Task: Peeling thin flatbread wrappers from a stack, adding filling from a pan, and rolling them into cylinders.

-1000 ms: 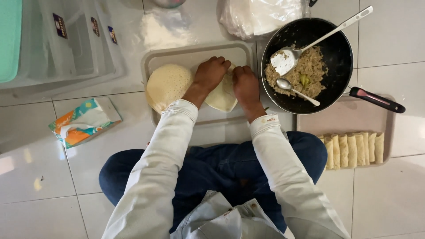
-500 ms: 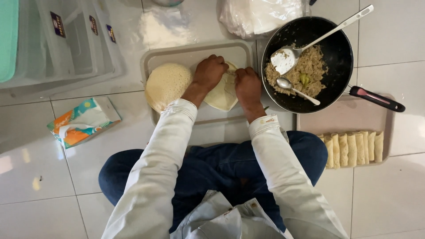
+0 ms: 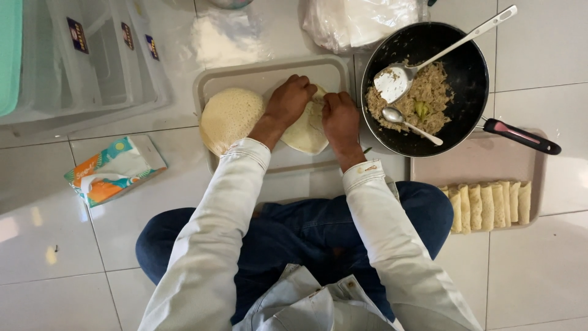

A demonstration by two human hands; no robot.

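- Both hands press on a pale thin wrapper (image 3: 304, 132) lying on the beige tray (image 3: 263, 76).
- Left hand (image 3: 290, 101) and right hand (image 3: 340, 115) curl their fingers onto its top edge, perhaps folding it.
- A stack of round wrappers (image 3: 229, 116) lies at nine o'clock of the hands.
- The black pan (image 3: 456, 67) of filling sits at three o'clock.

I can't see most of the wrapper (image 3: 306, 132) beside the pan (image 3: 429, 55): my hands cover its top. The bag (image 3: 361, 21) above the pan is cut off by the frame's edge.
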